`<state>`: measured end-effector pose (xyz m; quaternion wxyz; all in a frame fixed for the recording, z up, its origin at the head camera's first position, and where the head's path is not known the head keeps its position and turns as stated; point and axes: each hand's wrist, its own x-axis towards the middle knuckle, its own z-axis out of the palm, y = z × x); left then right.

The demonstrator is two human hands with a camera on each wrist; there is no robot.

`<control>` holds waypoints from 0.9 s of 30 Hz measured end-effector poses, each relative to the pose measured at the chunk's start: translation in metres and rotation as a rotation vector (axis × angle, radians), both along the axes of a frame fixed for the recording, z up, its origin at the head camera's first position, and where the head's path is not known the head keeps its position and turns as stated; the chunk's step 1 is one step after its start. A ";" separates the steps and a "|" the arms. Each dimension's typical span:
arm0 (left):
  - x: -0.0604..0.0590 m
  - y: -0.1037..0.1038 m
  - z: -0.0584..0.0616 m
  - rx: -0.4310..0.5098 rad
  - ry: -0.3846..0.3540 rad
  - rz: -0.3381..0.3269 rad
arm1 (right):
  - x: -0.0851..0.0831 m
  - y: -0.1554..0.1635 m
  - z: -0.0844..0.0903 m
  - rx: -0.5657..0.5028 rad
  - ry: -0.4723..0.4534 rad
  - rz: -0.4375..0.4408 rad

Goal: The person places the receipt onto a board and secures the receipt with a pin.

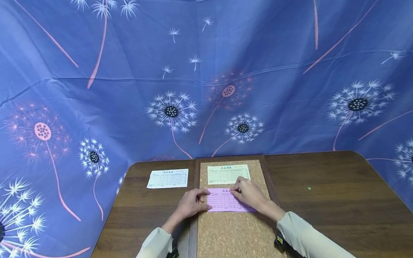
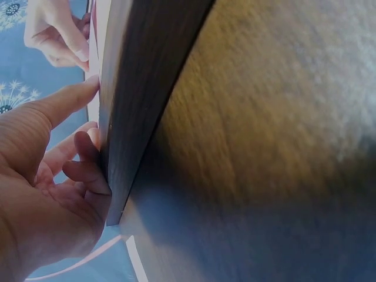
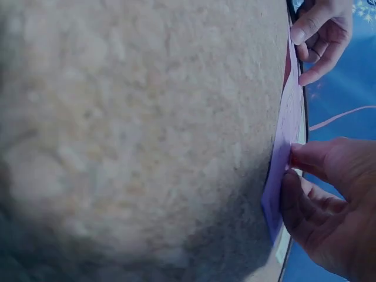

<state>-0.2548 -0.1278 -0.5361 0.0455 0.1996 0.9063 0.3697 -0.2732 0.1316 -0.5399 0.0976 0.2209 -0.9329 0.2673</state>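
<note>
A pink printed form [image 1: 221,200] lies on the cork board [image 1: 236,236], below a pale green form [image 1: 228,174] at the board's top. My left hand [image 1: 192,203] rests at the pink form's left edge, its thumb and forefinger touching the paper; its other fingers bend loosely by the wooden frame [image 2: 132,111]. Over the form's upper right part, my right hand [image 1: 249,192] pinches a small red pushpin [image 3: 294,157] against the sheet, most of the pin being hidden by fingertips. In the right wrist view the pink sheet [image 3: 281,150] lifts slightly off the cork.
A pale blue-white form [image 1: 168,179] lies on the wooden table [image 1: 344,215] left of the board. One tiny green object [image 1: 309,188] sits on the table to the right. A blue dandelion-print curtain [image 1: 282,78] hangs behind the table's back edge.
</note>
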 end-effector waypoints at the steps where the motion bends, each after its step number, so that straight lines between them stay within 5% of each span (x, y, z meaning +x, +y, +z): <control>1: 0.000 0.000 0.000 -0.001 0.003 0.000 | 0.001 0.000 0.000 0.017 -0.003 0.000; 17: 0.003 -0.002 0.000 0.009 -0.004 0.005 | 0.008 0.003 0.004 0.114 -0.075 0.050; 27: 0.003 0.000 0.000 -0.006 -0.003 0.018 | 0.009 0.020 -0.008 -0.037 -0.096 0.137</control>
